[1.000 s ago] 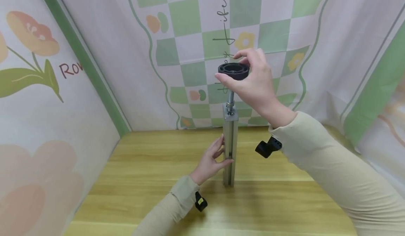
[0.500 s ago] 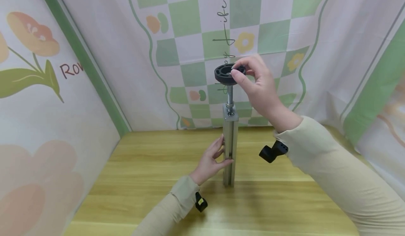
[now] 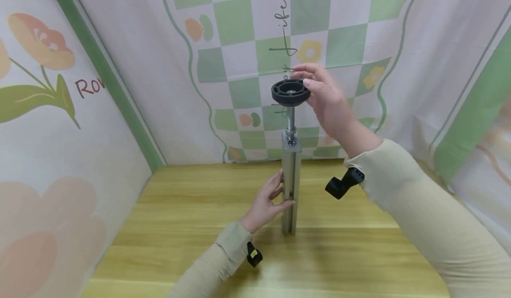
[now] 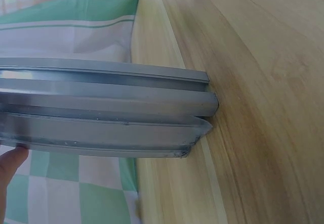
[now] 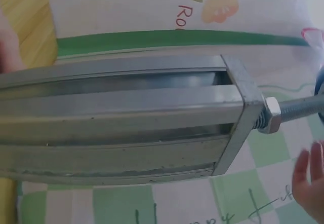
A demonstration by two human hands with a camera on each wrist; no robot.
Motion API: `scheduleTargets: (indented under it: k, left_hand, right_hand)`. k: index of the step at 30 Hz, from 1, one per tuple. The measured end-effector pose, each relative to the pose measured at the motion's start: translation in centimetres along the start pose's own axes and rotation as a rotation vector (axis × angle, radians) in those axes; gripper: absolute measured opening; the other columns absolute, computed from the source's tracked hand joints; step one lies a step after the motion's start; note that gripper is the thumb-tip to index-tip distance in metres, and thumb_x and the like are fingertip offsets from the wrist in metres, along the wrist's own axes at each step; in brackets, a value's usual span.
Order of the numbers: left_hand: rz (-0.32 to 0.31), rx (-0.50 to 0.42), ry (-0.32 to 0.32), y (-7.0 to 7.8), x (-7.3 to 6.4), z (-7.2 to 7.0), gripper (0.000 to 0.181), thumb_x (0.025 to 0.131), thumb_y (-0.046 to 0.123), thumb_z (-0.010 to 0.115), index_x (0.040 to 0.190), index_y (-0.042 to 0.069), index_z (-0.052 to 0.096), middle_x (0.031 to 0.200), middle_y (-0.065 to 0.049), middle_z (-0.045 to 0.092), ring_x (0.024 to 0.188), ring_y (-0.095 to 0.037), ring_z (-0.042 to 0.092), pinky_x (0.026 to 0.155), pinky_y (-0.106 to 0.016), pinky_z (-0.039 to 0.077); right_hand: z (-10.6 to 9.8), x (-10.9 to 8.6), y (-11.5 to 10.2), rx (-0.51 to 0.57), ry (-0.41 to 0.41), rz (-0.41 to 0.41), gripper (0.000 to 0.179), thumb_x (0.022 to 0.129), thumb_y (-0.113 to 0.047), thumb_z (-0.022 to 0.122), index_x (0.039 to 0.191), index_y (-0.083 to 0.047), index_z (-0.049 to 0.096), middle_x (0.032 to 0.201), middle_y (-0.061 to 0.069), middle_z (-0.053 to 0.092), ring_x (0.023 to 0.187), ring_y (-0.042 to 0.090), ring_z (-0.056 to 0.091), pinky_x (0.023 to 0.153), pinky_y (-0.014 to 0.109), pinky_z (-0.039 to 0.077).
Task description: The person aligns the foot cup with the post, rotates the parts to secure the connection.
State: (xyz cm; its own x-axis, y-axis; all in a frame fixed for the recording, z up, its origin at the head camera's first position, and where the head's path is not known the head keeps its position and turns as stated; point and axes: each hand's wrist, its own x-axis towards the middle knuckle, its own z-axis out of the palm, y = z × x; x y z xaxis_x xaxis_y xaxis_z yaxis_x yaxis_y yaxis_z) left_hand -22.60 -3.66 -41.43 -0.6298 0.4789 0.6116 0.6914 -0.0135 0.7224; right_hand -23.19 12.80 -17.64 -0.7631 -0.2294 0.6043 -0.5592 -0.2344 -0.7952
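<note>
An aluminium profile (image 3: 291, 174) stands upright on the table in the head view, with an end plate (image 3: 292, 144) on top. Out of that plate rises a threaded rod (image 3: 291, 118), with a nut (image 5: 273, 115) low on it. The rod carries a black round levelling foot (image 3: 289, 99), its ribbed side up. My left hand (image 3: 263, 204) grips the profile low down, between thumb and fingers. At the foot's right rim is my right hand (image 3: 329, 103), its thumb by the edge and its fingers loosely extended behind. The left wrist view has the profile's lower end (image 4: 192, 102) meeting the wood.
The wooden table (image 3: 179, 200) reaches back to a curtain with green and white checks (image 3: 233, 21). A flowered curtain (image 3: 48, 147) hangs along the left side. Black camera mounts (image 3: 341, 186) sit at both wrists.
My right hand first spans the foot, then pinches in at its right rim, and now its fingers are spread looser there. The left hand and the profile stay in place.
</note>
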Motion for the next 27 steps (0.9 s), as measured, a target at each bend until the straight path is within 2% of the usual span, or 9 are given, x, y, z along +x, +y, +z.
scheduleTargets:
  k: [2,5,10,14,20,27]
  left_hand:
    - [0.0,0.008,0.002,0.0,0.0,0.0,0.1,0.082,-0.007,0.067,0.147,0.043,0.011,0.142,-0.023,0.036,0.125,-0.038,0.044,0.106,-0.037,0.043]
    - [-0.012,0.017,-0.001,0.1,0.0,0.0,0.098,0.082,-0.005,0.067,0.148,0.041,0.011,0.143,-0.023,0.035,0.126,-0.037,0.043,0.107,-0.034,0.042]
    - [-0.028,0.019,-0.001,0.1,0.0,0.0,0.096,0.083,-0.004,0.067,0.149,0.037,0.012,0.145,-0.023,0.034,0.127,-0.038,0.042,0.108,-0.032,0.041]
    - [-0.033,0.023,0.005,-0.1,0.0,-0.1,0.095,0.083,-0.005,0.067,0.15,0.034,0.013,0.145,-0.023,0.034,0.127,-0.037,0.043,0.107,-0.032,0.041]
    - [-0.04,0.023,0.003,0.0,0.0,-0.1,0.095,0.083,-0.005,0.067,0.15,0.034,0.012,0.143,-0.023,0.036,0.125,-0.037,0.043,0.107,-0.032,0.042]
    - [-0.05,0.021,-0.002,0.1,-0.1,-0.1,0.095,0.083,-0.005,0.067,0.15,0.034,0.012,0.143,-0.023,0.036,0.125,-0.036,0.043,0.108,-0.032,0.041]
  right_hand:
    - [-0.2,0.2,0.3,0.142,-0.081,0.052,0.035,0.093,-0.018,0.041,0.126,-0.008,0.05,0.119,0.008,0.054,0.108,0.018,0.055,0.107,0.033,0.037]
    - [-0.4,0.4,0.7,0.272,-0.175,0.093,0.042,0.094,-0.02,0.037,0.134,-0.008,0.045,0.128,0.01,0.051,0.111,0.02,0.055,0.106,0.033,0.037]
    - [-0.5,0.5,1.1,0.376,-0.246,0.093,0.047,0.09,-0.017,0.033,0.134,-0.01,0.046,0.133,0.013,0.048,0.111,0.023,0.053,0.099,0.033,0.041]
    - [-0.5,0.6,1.3,0.402,-0.25,0.09,0.046,0.088,-0.015,0.032,0.129,-0.014,0.052,0.131,0.012,0.05,0.111,0.024,0.05,0.095,0.032,0.042]
    - [-0.3,0.4,1.4,0.413,-0.205,0.094,0.04,0.088,-0.015,0.035,0.12,-0.013,0.058,0.123,0.01,0.057,0.105,0.025,0.051,0.087,0.03,0.046]
    - [0.1,0.1,1.5,0.355,-0.181,0.054,0.034,0.089,-0.02,0.039,0.114,-0.016,0.061,0.12,0.008,0.059,0.101,0.023,0.053,0.085,0.031,0.047]
